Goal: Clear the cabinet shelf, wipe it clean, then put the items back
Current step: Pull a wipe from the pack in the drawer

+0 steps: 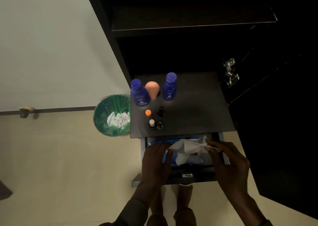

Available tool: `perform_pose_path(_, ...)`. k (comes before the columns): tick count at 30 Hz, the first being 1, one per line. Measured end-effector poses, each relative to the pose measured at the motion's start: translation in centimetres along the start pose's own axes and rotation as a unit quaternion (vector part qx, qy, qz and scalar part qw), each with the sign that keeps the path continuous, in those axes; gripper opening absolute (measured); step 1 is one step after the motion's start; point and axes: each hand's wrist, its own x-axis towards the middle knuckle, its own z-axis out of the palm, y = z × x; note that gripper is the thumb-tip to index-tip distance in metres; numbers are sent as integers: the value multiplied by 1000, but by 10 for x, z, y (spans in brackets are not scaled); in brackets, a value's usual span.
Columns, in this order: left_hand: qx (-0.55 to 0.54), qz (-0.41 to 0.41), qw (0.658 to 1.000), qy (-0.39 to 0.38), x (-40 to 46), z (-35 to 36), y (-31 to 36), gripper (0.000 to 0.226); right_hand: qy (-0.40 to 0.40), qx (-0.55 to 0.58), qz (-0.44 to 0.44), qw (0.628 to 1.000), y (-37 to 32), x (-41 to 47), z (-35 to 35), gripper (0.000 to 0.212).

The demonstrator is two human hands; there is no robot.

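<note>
we see the dark cabinet [189, 19], its upper interior lost in shadow. its shelf [197, 105] is bare on the right; two blue nivea bottles [139, 93], a peach bottle [152, 89] and four small vials [155, 118] crowd its left front. below its front edge, an open drawer [222, 157] holds a blue wipes pack [172, 160], partly hidden. our left hand [154, 160] presses on the pack; our right hand [228, 163] pinches a white wipe [187, 146].

My left hand [155, 158] pressing a blue wipes pack [182, 158] in the open drawer [222, 157], my right hand [227, 158] pinching a white wipe [185, 147], bottles on the shelf [197, 105] above, green bin [111, 115] beside
</note>
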Motion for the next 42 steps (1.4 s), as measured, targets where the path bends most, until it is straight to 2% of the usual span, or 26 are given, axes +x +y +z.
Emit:
perform_pose_path(5,-51,0,997,63,-1,-3,13,14,53,-22,-26,998,-14,14,-15,33)
perform_pose_path(10,-147,0,986,78,3,-15,25,22,72,20,28,997,-5,13,-18,29)
perform_pose_path(14,-187,18,978,90,11,-32,40,12,69,64,45,995,-5,15,-20,36)
perform_pose_path(15,-201,18,975,90,14,-37,43,15,62,78,47,994,-6,17,-22,38)
perform_pose_path(21,-219,-17,972,85,31,-58,55,29,34,166,93,981,-16,33,-32,33)
perform_pose_path(24,-211,-44,971,99,37,-63,57,22,32,200,119,972,-19,40,-37,38)
perform_pose_path(28,-258,-87,955,118,37,-64,58,15,29,230,164,959,-22,42,-42,51)
perform_pose_path(35,-289,-130,939,133,35,-68,61,11,7,236,219,947,-16,32,-46,62)
perform_pose_path(39,-285,-147,939,129,33,-68,63,8,8,224,231,947,-15,29,-45,59)
perform_pose_path(42,-316,-169,930,83,32,-66,66,10,-3,221,240,945,-19,24,-39,31)
